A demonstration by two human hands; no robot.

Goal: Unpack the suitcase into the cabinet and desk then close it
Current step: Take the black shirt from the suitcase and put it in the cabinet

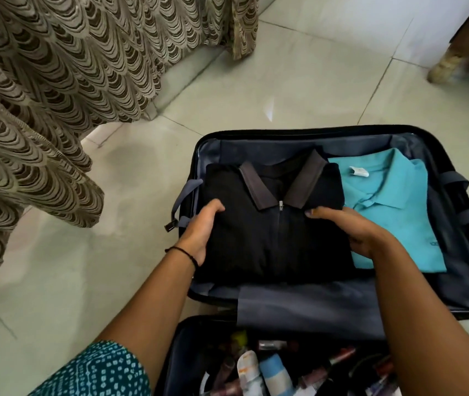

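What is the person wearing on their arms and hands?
The left hand and right hand are bare, with no gloves or rings showing. A thin black thread band circles the left wrist. A teal sleeve with white dotted print covers the left upper arm; the right forearm shows no sleeve.

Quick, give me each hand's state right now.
left hand: holding the left edge of the folded black shirt.
right hand: holding the black shirt's right edge.

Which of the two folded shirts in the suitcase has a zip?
The black polo shirt, gripped by the left hand and right hand; the teal polo shirt beside it shows no zip.
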